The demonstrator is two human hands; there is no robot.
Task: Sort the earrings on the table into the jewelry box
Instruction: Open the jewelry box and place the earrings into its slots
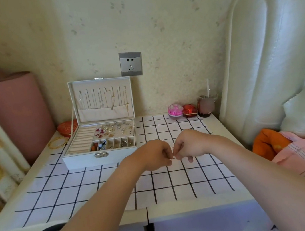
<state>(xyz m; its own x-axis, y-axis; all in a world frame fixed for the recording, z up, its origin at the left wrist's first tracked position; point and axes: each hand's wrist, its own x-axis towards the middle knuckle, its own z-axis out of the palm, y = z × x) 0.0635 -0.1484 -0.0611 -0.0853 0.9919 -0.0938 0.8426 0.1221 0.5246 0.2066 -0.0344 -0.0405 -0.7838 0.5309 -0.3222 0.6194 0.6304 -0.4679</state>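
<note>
"So, where's the jewelry box?"
"Open at your left, trays facing you for easy reach."
"And my hands?"
"Left hand and right hand meet above the cloth, fingers curled, both pinching a tiny earring between them, probably to work its back loose."

Matt checked cloth; jewelry box with shiny metal clasp.

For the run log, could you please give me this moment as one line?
left hand: pinching tiny item | right hand: pinching same item | jewelry box: open, left of hands
</note>
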